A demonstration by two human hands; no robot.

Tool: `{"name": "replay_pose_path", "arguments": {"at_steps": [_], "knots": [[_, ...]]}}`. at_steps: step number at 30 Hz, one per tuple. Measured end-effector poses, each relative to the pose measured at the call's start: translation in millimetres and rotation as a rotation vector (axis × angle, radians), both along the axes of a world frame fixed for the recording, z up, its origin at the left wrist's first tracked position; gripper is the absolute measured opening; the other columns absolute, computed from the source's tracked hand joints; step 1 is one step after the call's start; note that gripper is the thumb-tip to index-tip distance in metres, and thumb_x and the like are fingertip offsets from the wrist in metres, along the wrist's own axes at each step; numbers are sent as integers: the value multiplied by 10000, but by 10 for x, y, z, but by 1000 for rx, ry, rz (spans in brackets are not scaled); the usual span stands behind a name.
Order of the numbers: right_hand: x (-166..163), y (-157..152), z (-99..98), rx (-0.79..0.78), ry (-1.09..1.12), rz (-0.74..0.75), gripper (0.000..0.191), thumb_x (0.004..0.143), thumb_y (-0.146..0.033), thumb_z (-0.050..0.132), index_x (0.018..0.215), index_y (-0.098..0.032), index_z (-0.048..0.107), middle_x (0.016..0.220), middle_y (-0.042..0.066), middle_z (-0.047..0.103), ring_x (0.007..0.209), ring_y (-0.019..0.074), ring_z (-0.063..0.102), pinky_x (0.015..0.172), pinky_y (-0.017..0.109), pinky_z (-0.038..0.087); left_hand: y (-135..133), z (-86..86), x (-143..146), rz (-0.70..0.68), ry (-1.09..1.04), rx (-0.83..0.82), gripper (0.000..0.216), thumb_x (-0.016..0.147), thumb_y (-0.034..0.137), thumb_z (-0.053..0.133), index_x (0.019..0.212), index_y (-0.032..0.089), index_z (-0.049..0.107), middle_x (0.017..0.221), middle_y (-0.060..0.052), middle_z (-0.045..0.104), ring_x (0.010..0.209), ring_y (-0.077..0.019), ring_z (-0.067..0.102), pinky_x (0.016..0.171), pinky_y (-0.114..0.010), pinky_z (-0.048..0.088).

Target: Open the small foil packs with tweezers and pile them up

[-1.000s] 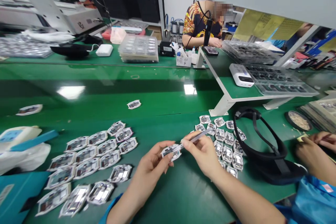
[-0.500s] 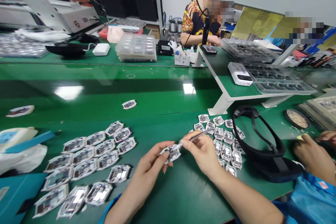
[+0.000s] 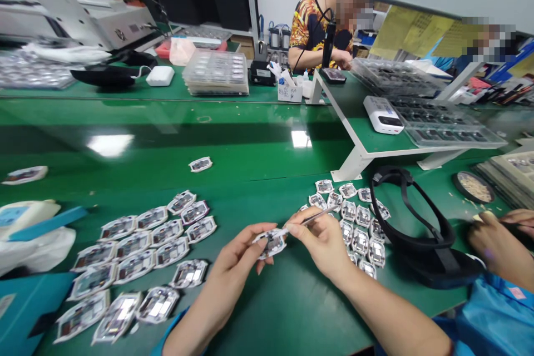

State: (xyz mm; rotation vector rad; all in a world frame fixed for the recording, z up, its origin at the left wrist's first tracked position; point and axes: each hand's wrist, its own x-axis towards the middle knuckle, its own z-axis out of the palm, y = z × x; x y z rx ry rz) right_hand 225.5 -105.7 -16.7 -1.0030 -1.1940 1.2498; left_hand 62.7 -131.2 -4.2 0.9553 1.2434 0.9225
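Note:
In the middle of the head view, my left hand [image 3: 240, 256] is closed, thumb on top, around the edge of a white watch case [image 3: 273, 243] with electronic parts inside. My right hand [image 3: 319, 242] pinches slim metal tweezers [image 3: 311, 217], their back end pointing up and right. The working tip is at the watch case's upper right edge, partly hidden by my fingers. Rows of similar watch cases [image 3: 136, 266] lie left of my left hand. A second group of watch cases [image 3: 360, 239] lies just beyond my right hand.
A black headband visor [image 3: 434, 256] lies to the right, near a co-worker's hand [image 3: 496, 245] and a round dish [image 3: 473, 186]. A raised shelf [image 3: 354, 147] holds a white device [image 3: 382, 114] and clear trays. Another person [image 3: 315, 39] sits opposite. A blue pouch [image 3: 33, 311] is at left.
The view has shifted slightly. Both hands keep almost the same pose on the watch case and tweezers; the co-worker's hand at right has moved a little.

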Motion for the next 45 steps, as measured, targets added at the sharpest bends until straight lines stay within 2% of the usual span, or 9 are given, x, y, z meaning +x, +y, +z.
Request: {"name": "replay_pose_path", "arguments": {"at_steps": [7, 13, 19, 25, 30, 37, 45], "knots": [[-4, -44, 27, 54, -101, -20, 36, 804, -218, 679, 786, -186, 680, 722, 27, 714, 695, 171, 674, 667, 284, 531, 17, -52, 39, 27, 19, -17, 351, 770, 437, 670, 1007, 178, 658, 680, 19, 599, 599, -127, 461, 551, -231, 361], [-25, -85, 45, 104, -162, -28, 64, 820, -242, 675, 793, -185, 689, 742, 42, 723, 713, 183, 677, 664, 293, 529, 7, -88, 67, 77, 13, -10, 343, 739, 452, 688, 942, 177, 664, 597, 39, 564, 540, -122, 423, 510, -230, 339], [-9, -56, 62, 174, -153, -84, 10, 784, -196, 702, 786, -203, 695, 794, 38, 702, 794, 189, 651, 763, 331, 510, -1, -41, 46, 101, -136, -89, 301, 813, 426, 616, 997, 197, 680, 742, 3, 622, 668, -139, 492, 572, -223, 392], [-18, -37, 21, 103, -149, -10, 41, 768, -226, 706, 771, -192, 683, 753, 25, 690, 729, 174, 633, 709, 309, 490, -29, -71, 33, 46, -158, -80, 309, 839, 421, 585, 1011, 176, 663, 684, 3, 606, 653, -147, 467, 566, -235, 376], [-26, -18, -10, -55, -92, 67, 132, 757, -305, 705, 735, -183, 662, 681, 5, 660, 639, 152, 599, 616, 271, 473, -27, -71, 27, 19, -93, -64, 307, 832, 394, 594, 1028, 162, 640, 689, 10, 597, 619, -136, 449, 573, -241, 362], [-37, -14, 3, -57, -59, -15, 144, 774, -324, 693, 757, -185, 658, 663, -2, 650, 644, 152, 607, 645, 272, 481, -29, -51, 8, -34, 20, 39, 287, 859, 349, 519, 1043, 161, 635, 673, 6, 597, 629, -149, 462, 605, -255, 371], [-61, -7, -38, -123, 2, -6, 183, 746, -356, 714, 746, -184, 654, 663, -6, 637, 620, 138, 576, 603, 254, 470, -43, -63, 0, -80, 116, 83, 291, 860, 353, 497, 1048, 169, 621, 676, 8, 595, 620, -155, 484, 613, -260, 395]]}}
